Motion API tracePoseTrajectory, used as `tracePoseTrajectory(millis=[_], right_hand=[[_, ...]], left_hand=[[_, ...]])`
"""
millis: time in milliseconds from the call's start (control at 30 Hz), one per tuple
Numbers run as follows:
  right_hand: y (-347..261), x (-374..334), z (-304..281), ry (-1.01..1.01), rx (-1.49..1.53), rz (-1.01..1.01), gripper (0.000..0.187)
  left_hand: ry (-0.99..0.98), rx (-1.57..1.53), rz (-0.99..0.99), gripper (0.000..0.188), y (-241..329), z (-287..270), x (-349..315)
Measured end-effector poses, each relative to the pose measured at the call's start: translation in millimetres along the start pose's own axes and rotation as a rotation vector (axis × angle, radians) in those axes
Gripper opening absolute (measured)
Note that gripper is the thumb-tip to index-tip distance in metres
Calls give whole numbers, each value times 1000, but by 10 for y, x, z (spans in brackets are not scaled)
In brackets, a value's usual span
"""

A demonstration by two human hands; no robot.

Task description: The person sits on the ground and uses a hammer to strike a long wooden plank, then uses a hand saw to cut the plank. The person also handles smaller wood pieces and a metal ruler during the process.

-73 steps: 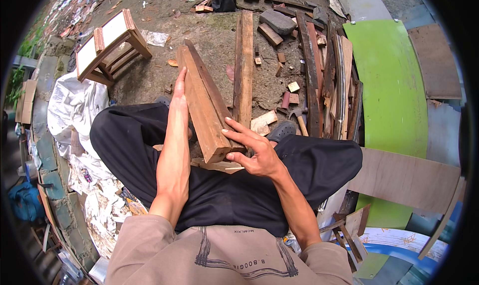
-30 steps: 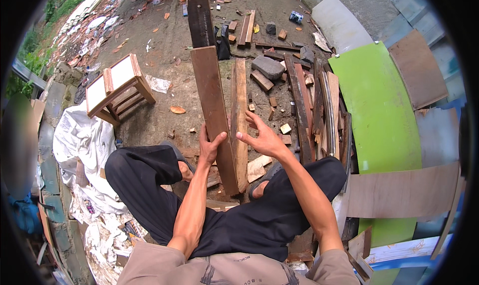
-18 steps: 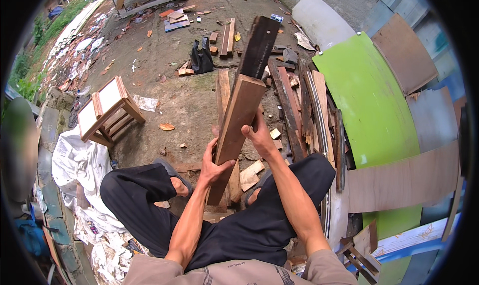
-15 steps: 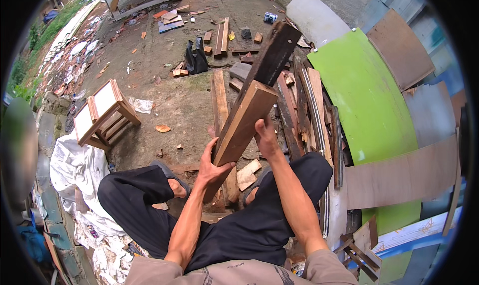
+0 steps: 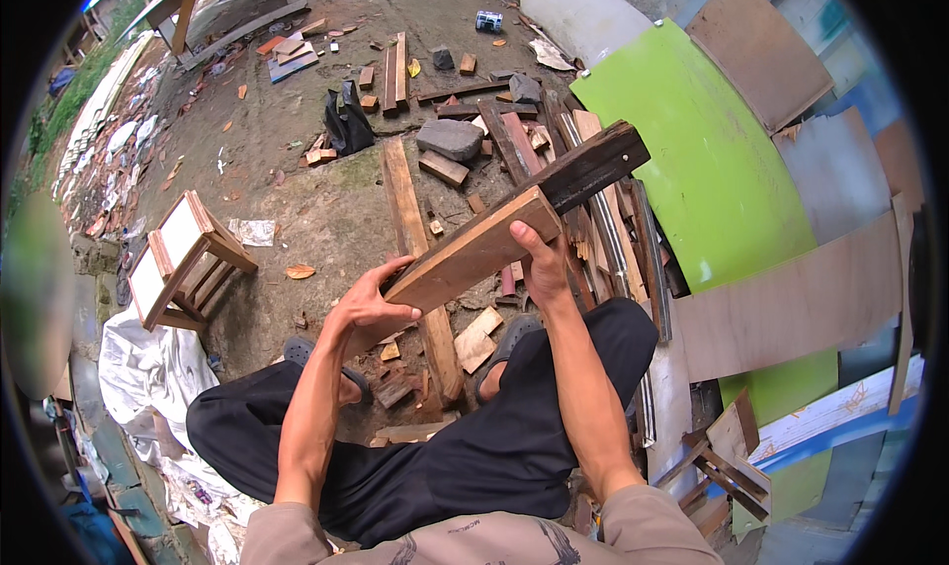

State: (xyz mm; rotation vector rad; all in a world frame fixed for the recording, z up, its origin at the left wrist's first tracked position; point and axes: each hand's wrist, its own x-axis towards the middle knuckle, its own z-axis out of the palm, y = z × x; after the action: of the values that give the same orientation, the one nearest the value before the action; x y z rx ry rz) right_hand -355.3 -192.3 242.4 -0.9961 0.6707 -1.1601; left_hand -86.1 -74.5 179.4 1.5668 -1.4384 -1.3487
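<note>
Both of my hands hold a pair of long wooden pieces raised above the ground between my knees. The nearer one is a brown wooden board with a paler upper edge. Behind it a dark, weathered board sticks out past its far right end, with a small pale spot near the tip. My left hand is closed round the lower left part, thumb across the near face. My right hand grips near the right end, thumb on the face and fingers hidden behind. How the two boards are joined, if at all, cannot be seen.
Under the boards a long plank lies on the ground. A grey stone and a pile of wood strips lie beyond. At left stands a small wooden step stool; a green panel leans at right.
The boards have swung from steeply upright to a flatter slant, their far end moving right and down. My left hand has shifted left with them. The view has turned slightly.
</note>
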Motion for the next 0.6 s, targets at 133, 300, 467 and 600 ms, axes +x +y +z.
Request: tracePoseTrajectory(millis=[133, 300, 467, 600], right_hand=[[325, 36, 60, 71, -1, 57, 61], [1309, 54, -185, 267, 130, 239, 64], [1983, -324, -125, 487, 326, 506, 55], [2520, -493, -239, 475, 326, 658, 60]], left_hand=[[-126, 27, -80, 107, -47, -276, 17], [-251, 246, -239, 107, -479, -542, 201], [-398, 333, -414, 104, -1023, -690, 267], [-444, 355, -504, 101, -1547, -712, 309]])
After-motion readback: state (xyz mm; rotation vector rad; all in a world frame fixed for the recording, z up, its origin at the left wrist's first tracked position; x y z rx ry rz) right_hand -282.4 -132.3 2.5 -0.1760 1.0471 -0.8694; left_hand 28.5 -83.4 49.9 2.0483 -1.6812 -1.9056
